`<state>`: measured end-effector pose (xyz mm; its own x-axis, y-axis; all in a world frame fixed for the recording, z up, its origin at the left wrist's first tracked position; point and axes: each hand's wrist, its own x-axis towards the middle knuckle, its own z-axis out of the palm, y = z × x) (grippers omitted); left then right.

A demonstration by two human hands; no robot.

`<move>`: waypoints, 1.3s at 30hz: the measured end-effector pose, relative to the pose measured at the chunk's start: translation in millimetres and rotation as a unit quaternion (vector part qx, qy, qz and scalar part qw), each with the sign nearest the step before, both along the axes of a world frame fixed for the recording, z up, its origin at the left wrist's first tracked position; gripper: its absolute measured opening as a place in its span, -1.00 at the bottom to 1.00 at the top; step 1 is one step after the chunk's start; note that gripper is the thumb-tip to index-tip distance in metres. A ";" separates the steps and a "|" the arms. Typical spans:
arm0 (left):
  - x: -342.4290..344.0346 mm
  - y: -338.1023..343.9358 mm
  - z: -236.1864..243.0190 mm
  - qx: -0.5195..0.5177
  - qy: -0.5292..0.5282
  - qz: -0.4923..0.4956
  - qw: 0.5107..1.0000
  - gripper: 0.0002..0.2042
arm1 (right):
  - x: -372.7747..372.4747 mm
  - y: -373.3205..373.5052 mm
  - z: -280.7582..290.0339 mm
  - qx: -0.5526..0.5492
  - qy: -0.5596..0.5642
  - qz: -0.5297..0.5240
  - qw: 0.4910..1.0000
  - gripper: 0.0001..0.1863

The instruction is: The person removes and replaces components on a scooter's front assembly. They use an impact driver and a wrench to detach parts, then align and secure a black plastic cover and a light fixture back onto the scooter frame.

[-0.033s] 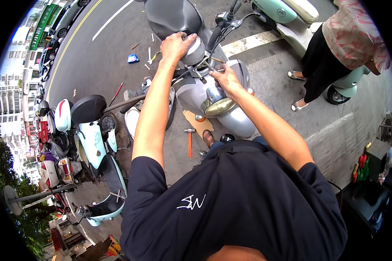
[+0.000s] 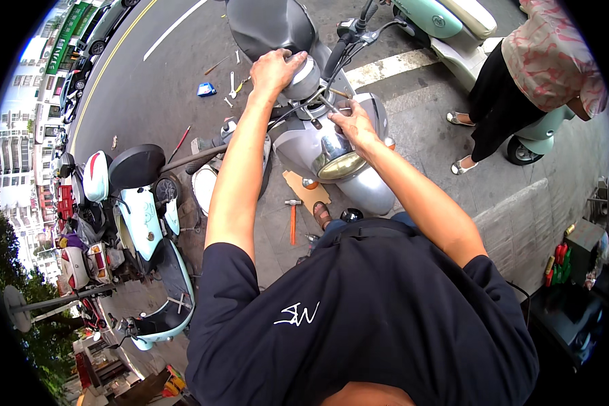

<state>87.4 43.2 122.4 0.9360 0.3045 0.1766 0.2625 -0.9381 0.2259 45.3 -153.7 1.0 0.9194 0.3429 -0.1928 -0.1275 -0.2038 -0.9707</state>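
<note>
In front of me stands a silver scooter; its front fairing point(image 2: 304, 149) carries a chrome-rimmed headlight point(image 2: 338, 162). My left hand point(image 2: 272, 73) is closed over the near-left side of a grey round housing point(image 2: 303, 80) at the handlebar, fingers bent over its top. Just below the housing is an opening with cables. A slim metal rod-like tool point(image 2: 329, 104) points into that opening. My right hand point(image 2: 356, 125) pinches the tool's near end, above the headlight; its exact kind cannot be made out.
A hammer point(image 2: 293, 223) and cardboard point(image 2: 303, 192) lie near my foot. Left of the scooter are a wrench point(image 2: 233, 84), a blue box point(image 2: 206, 89) and a red-handled tool point(image 2: 181, 141). A pale-blue scooter point(image 2: 142, 220) stands left; a person point(image 2: 521, 88) stands right beside a mint scooter.
</note>
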 end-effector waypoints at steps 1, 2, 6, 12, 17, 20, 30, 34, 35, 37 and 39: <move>1.9 2.0 -3.1 -0.004 0.000 0.002 1.000 -0.39 | -4.1 -6.2 -6.8 -0.035 -0.091 -0.016 0.995 -0.47; -3.3 12.1 -6.2 -0.004 0.002 0.015 1.000 -0.41 | -16.5 -9.9 12.2 -0.111 -0.181 0.026 0.977 -0.48; -8.2 6.9 -3.5 -0.018 -0.026 0.024 0.999 -0.43 | -17.3 -17.9 16.2 -0.223 -0.334 0.061 0.914 -0.62; -16.5 3.8 -4.6 -0.032 -0.050 0.031 0.998 -0.43 | 8.9 -16.1 22.4 0.061 0.236 0.014 0.970 -0.52; -25.6 8.9 -11.8 -0.048 -0.099 0.023 0.994 -0.48 | -5.5 -20.8 35.5 -0.237 -0.203 0.092 0.946 -0.51; -35.3 10.7 -14.7 -0.056 -0.129 0.022 0.990 -0.57 | -10.1 -21.8 39.5 -0.271 -0.223 0.125 0.928 -0.51; -55.4 0.1 -17.4 -0.162 -0.221 0.024 0.961 -0.65 | -11.4 -23.8 37.4 -0.249 -0.232 0.088 0.936 -0.55; -55.7 12.5 -19.4 -0.268 -0.257 0.043 0.928 -0.68 | -4.3 -17.0 41.7 -0.024 0.159 0.060 0.985 -0.63; -51.0 9.1 -19.7 -0.308 -0.252 0.046 0.916 -0.69 | 4.7 -22.8 33.5 0.076 0.257 0.065 0.961 -0.63; -46.0 12.5 -23.7 -0.331 -0.236 0.056 0.912 -0.68 | 17.6 -32.3 9.5 0.272 0.439 0.079 0.853 -0.64; -51.2 19.5 -24.9 -0.334 -0.233 0.071 0.911 -0.68 | -7.9 -16.7 38.6 -0.053 0.094 0.074 0.991 -0.62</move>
<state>36.2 62.7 97.4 0.7494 0.6018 0.2761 0.0999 -0.5149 0.8514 37.4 -170.3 39.7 0.8047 0.4404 -0.3981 -0.2645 -0.3343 -0.9046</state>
